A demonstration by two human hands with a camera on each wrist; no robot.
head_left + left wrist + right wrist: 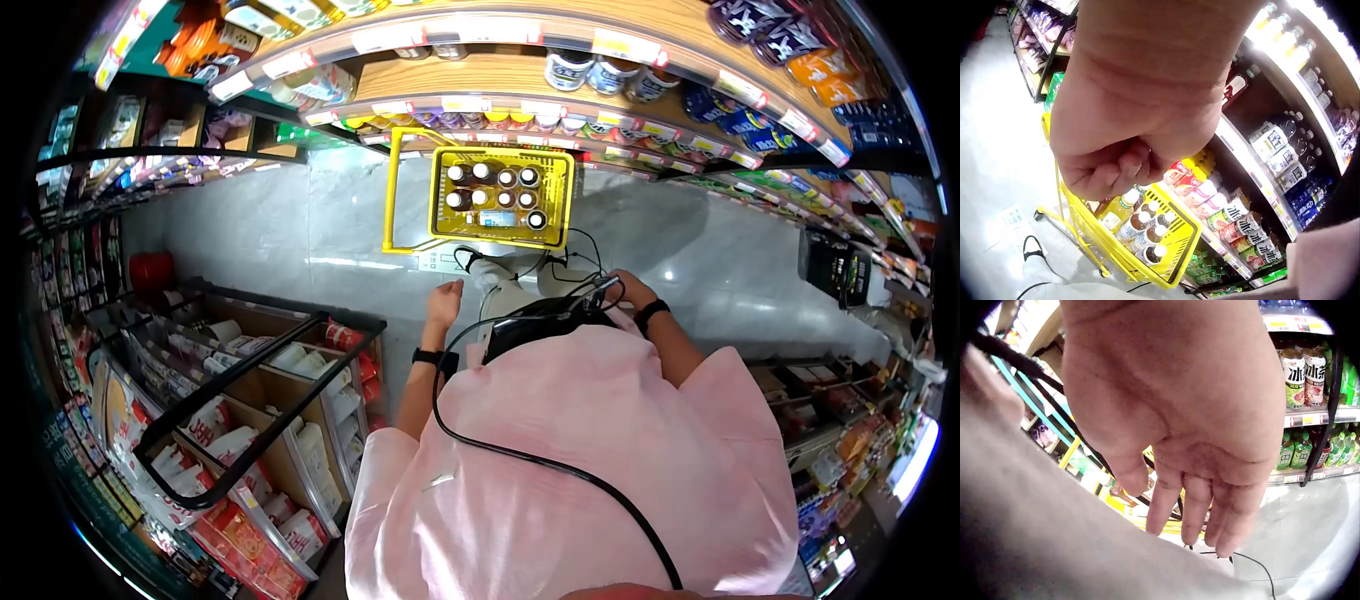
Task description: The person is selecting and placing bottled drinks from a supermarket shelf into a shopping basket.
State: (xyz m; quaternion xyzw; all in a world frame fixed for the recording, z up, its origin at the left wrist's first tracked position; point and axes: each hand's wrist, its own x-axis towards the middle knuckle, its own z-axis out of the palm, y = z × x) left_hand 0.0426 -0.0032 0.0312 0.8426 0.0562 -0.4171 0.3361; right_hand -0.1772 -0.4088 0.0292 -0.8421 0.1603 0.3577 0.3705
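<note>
My left hand [446, 300] hangs out to the left of my body, above the floor. In the left wrist view its fingers [1107, 178] are folded in toward the palm, and nothing shows in them. Down at my right side, my right hand [1191, 450] has its fingers fairly straight and pointing down, with black cables [598, 285] close by. Ahead of my feet stands a yellow shopping basket [572, 200] with a long yellow handle [391, 190], apart from both hands. Several capped drink bottles [483, 172] stand upright inside it.
Shelves of drinks [570, 70] curve across the front, behind the basket. A low display bin [325, 440] with red and white packages and a black rail [240, 465] stands close on my left. More goods [835, 268] line the right. Grey tiled floor [340, 220] surrounds the basket.
</note>
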